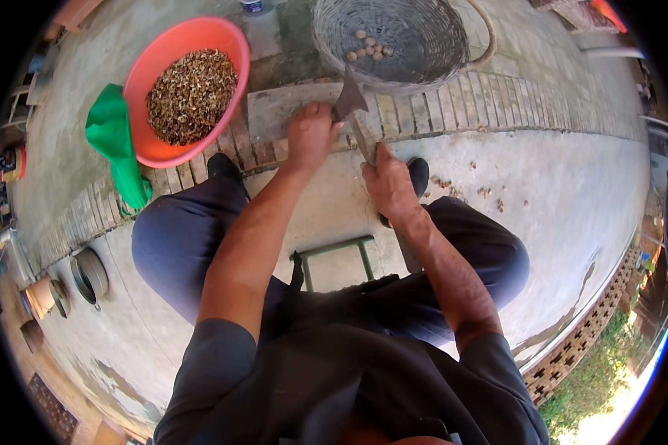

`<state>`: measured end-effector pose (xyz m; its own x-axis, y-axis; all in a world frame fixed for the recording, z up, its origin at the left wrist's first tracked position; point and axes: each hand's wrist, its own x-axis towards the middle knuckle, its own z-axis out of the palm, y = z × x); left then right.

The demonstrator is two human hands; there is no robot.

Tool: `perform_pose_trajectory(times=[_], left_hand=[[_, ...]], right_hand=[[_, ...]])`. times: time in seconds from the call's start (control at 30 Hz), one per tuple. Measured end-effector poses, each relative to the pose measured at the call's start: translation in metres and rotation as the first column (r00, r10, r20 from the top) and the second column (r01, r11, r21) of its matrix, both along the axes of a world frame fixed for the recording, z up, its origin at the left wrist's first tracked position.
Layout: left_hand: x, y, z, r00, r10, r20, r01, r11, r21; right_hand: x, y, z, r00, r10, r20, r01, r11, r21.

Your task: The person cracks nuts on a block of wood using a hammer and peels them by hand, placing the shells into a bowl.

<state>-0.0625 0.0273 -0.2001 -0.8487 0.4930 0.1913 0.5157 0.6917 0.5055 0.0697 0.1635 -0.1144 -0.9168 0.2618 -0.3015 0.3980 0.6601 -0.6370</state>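
Observation:
My right hand (388,180) is closed round the wooden handle of a small hatchet (351,100) with a dark, flared metal head. The head is over the right part of a worn wooden board (271,111), just beside my left hand (313,133). That left hand is closed above the board, fingers bent together; whatever they pinch, if anything, is hidden. Beyond the board is a wicker basket (430,63) with several round brown nuts (369,46), seemingly walnuts. To the left, a pink basin (243,53) holds a heap of broken brown nut pieces (193,96).
A green cloth (115,133) hangs over the basin's left side. Brown shell bits (485,192) lie scattered on the concrete right of my foot. A green metal stool frame (338,251) shows between my knees. A round metal pan (89,276) is at the far left.

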Motion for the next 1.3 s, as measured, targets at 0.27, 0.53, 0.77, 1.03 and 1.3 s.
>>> perform_pose_trajectory(times=[0.27,0.53,0.77,1.03,1.3], left_hand=[[-0.004,-0.002,-0.002,0.998,-0.025,0.063,0.020,0.996,0.082],[-0.003,-0.001,-0.006,1.000,0.012,0.022,-0.015,0.988,0.153],[-0.005,0.000,-0.005,1.000,0.006,0.011,-0.008,0.990,0.143],[-0.005,-0.001,-0.003,0.999,0.021,0.033,-0.024,0.993,0.116],[-0.003,0.003,0.003,0.999,0.025,0.035,-0.030,0.985,0.171]], right_hand=[[0.002,0.001,-0.008,0.995,0.008,-0.103,-0.007,1.000,0.011],[-0.001,0.003,0.009,0.996,-0.076,-0.043,0.075,0.997,-0.035],[-0.001,0.007,-0.003,0.996,-0.023,-0.084,0.024,1.000,0.013],[0.002,0.000,-0.006,0.997,-0.012,-0.081,0.015,0.999,0.037],[0.002,0.003,-0.015,0.998,-0.014,-0.059,0.015,1.000,0.014]])
